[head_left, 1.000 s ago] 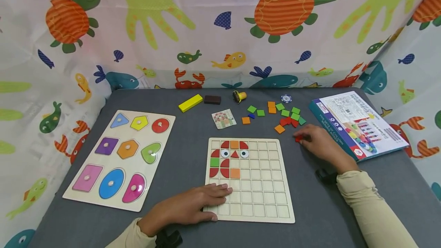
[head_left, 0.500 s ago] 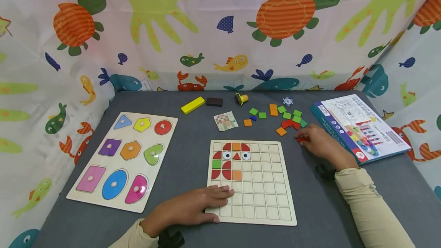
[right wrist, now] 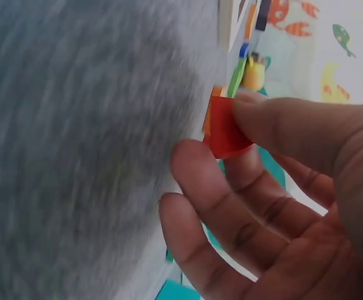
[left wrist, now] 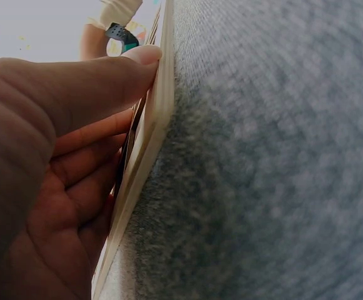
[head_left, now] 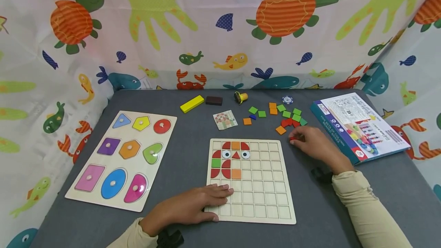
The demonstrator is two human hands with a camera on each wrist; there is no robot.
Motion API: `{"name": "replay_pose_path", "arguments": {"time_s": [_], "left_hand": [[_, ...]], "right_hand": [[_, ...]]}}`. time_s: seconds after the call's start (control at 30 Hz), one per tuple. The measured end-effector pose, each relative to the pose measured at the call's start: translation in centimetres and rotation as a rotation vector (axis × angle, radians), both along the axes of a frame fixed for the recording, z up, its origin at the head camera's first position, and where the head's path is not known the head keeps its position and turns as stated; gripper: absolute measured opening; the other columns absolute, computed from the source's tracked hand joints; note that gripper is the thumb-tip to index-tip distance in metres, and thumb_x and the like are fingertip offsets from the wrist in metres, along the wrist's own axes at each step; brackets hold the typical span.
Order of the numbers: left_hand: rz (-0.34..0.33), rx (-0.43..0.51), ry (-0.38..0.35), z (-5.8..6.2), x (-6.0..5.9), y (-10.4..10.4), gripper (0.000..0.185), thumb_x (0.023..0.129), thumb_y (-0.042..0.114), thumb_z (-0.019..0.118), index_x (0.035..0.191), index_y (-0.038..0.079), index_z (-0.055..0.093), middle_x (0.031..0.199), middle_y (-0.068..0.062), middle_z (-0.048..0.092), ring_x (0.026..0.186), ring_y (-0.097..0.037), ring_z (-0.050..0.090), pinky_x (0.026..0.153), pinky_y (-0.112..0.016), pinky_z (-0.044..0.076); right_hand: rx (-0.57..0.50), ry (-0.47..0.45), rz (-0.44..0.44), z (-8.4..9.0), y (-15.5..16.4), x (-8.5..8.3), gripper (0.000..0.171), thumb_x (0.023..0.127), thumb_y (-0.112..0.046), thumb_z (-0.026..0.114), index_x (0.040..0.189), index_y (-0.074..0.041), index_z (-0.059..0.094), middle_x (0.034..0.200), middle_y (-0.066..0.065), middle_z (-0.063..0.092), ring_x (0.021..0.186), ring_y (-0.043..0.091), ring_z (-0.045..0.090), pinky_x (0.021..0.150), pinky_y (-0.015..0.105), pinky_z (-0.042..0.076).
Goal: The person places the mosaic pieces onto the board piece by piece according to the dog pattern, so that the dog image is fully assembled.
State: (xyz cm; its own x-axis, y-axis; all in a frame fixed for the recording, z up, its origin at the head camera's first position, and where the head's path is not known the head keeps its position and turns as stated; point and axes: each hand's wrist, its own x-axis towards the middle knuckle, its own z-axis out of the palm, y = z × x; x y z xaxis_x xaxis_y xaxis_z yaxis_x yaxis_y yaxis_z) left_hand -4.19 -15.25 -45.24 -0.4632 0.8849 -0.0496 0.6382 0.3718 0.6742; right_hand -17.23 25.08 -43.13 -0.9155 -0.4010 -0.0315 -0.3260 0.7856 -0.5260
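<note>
A: While the head view looks down, where is the red tile (head_left: 292,139)?
B: Right of centre, pinched in the right hand (head_left: 311,142) beside the loose tiles (head_left: 275,114). The left hand (head_left: 193,206) lies flat on the grid board (head_left: 255,202), lower centre.
A: And the left wrist view?
B: Straight fingers (left wrist: 75,94) press the board's edge at the left.
A: The right wrist view?
B: Thumb and fingertips nip the tile (right wrist: 228,131), upper centre. It looks light, stiff and smooth, so I'd hold it by opposite edges.
</note>
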Motion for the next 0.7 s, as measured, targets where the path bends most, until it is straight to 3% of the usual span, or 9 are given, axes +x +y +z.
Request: {"name": "replay_pose_path", "arguments": {"time_s": [0.3,0.7], "left_hand": [[-0.003,-0.011,-0.001,-0.2,-0.1,-0.1,0.058,0.094,0.028,0.065,0.146,0.011,0.045,0.152,0.004,0.038,0.14,-0.015,0.032,0.107,-0.034,0.036],[-0.007,-0.008,0.007,-0.2,-0.2,-0.1,0.057,0.094,0.026,0.066,0.145,0.009,0.047,0.152,0.003,0.038,0.141,-0.016,0.031,0.108,-0.034,0.034]], "right_hand": [[-0.14,0.109,0.048,-0.3,-3.3,0.8,0.016,0.088,-0.005,0.071,0.104,-0.002,0.07,0.091,0.002,0.066,0.079,0.016,0.061,0.071,0.037,0.053],[-0.274,0.066,0.141,0.0,-7.7,2.5,0.016,0.086,-0.007,0.074,0.102,-0.006,0.075,0.088,-0.007,0.067,0.076,0.01,0.06,0.068,0.027,0.054]]}}
